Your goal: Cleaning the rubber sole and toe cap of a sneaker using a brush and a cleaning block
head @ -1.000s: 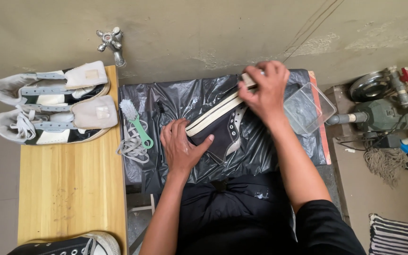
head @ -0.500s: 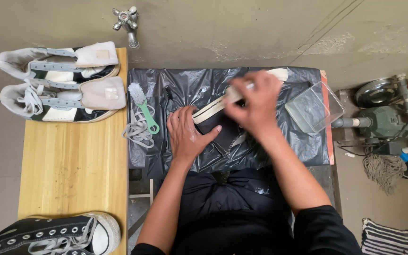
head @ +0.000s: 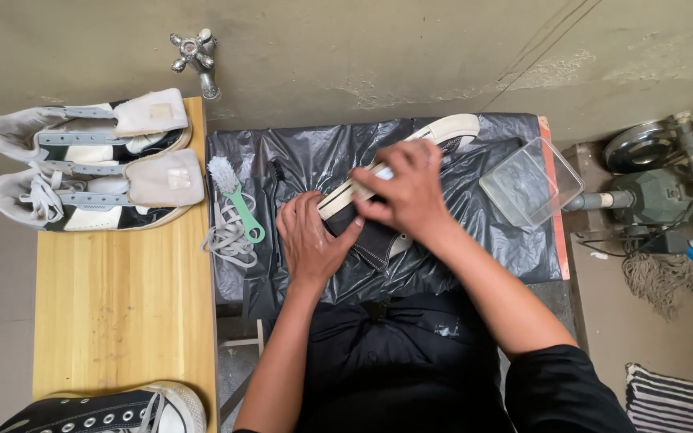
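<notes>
A black high-top sneaker (head: 380,243) with a cream rubber sole lies on its side on a black plastic sheet (head: 306,156), its toe (head: 452,127) pointing to the far right. My left hand (head: 309,240) presses on the heel end and holds it down. At the middle of the sole's edge, my right hand (head: 407,189) is closed on a small pale object (head: 382,173) that touches the rubber. Most of that object is hidden by my fingers.
A green-handled brush (head: 239,200) and loose grey laces (head: 224,239) lie at the sheet's left edge. A clear plastic container (head: 531,183) sits at the right. The wooden table (head: 122,305) bears two white-and-black high-tops (head: 90,164) and another black sneaker (head: 106,410). A wall tap (head: 194,56) is above.
My right hand has slid from the toe back along the sole's edge toward the heel, leaving the toe cap uncovered. My left hand has stayed on the heel.
</notes>
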